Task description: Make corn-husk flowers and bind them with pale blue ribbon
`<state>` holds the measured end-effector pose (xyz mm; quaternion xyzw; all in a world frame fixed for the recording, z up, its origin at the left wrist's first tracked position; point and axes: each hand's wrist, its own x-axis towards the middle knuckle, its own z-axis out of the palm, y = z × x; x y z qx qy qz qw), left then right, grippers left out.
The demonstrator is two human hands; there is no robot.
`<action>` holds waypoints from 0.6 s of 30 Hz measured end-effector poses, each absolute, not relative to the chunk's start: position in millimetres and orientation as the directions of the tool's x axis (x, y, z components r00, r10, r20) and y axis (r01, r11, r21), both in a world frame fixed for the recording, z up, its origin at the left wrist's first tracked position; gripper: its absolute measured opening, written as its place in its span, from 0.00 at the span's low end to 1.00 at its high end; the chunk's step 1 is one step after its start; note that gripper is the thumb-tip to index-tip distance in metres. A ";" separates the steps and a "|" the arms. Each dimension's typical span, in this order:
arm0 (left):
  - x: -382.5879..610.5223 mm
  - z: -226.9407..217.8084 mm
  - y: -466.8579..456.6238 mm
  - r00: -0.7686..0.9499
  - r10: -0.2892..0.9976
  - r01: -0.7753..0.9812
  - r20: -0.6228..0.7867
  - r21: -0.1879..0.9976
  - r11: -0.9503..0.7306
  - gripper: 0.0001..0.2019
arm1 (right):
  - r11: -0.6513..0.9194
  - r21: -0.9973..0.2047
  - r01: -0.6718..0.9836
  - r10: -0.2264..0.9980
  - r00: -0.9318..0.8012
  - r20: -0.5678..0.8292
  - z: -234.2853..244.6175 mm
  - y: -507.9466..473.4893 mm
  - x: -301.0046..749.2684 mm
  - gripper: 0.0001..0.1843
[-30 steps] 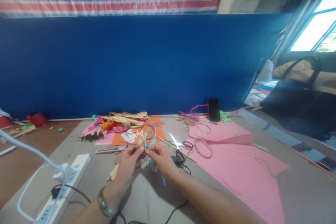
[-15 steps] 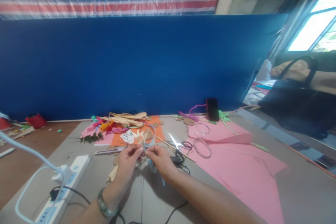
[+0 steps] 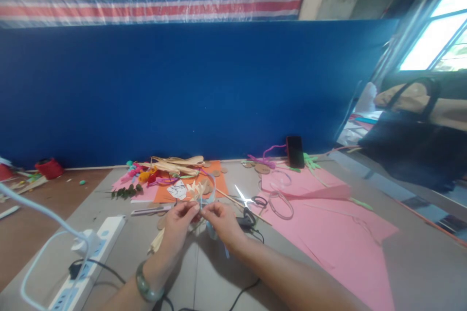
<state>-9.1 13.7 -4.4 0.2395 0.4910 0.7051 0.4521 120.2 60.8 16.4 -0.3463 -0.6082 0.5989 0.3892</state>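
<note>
- Pale blue ribbon (image 3: 210,230) hangs between the two bare hands near the middle of the grey tabletop (image 3: 215,289), one narrow end dangling below the right palm.
- Cream frill of dry, raffia-like strips (image 3: 196,188) shows just beyond the fingertips, beside the ribbon's upper loop.
- Left hand (image 3: 177,223): thumb and forefinger pressed together, pinching the ribbon at the foot of the frill; a mottled green bangle (image 3: 146,282) rings the wrist.
- Right hand (image 3: 222,221): thumb and forefinger also pinching the ribbon, their tips almost meeting the left ones; the exact hold is too small to tell.
- Thin dark thread (image 3: 196,267) runs down from between the hands.
- Silver scissors with black handles (image 3: 246,200), blades parted, lie right of the hands, near a slender tan stick (image 3: 228,196).
- Slim greyish cutter (image 3: 150,210) lies left of the hands.
- Behind them, an orange sheet (image 3: 222,185) carries a white paper with dark markings (image 3: 177,190); a cream raffia bundle (image 3: 178,163) lies at its far end.
- Sprig of dark green leaves (image 3: 127,191) sits farther left.
- Large pink sheets (image 3: 335,248) cover the table's right part; a black phone (image 3: 295,152) stands behind.
- White power strip (image 3: 105,239) lies slantwise at the near left.
</note>
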 end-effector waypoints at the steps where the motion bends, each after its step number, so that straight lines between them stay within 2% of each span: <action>1: -8.6 -4.2 13.5 -0.463 0.879 -0.416 -0.113 0.903 -0.104 0.13 | 0.055 -0.998 -0.039 0.888 -0.455 0.066 16.3 60.9 120.5 0.16; 11: -0.8 6.6 7.7 -0.363 0.910 -0.518 -0.199 0.855 -0.020 0.14 | 0.058 -0.998 -0.040 0.861 -0.503 0.070 15.6 64.2 122.3 0.15; 18: -4.3 7.4 10.1 -0.361 0.912 -0.466 -0.195 0.885 0.005 0.15 | 0.073 -0.997 -0.019 0.849 -0.523 0.072 22.1 61.7 123.5 0.11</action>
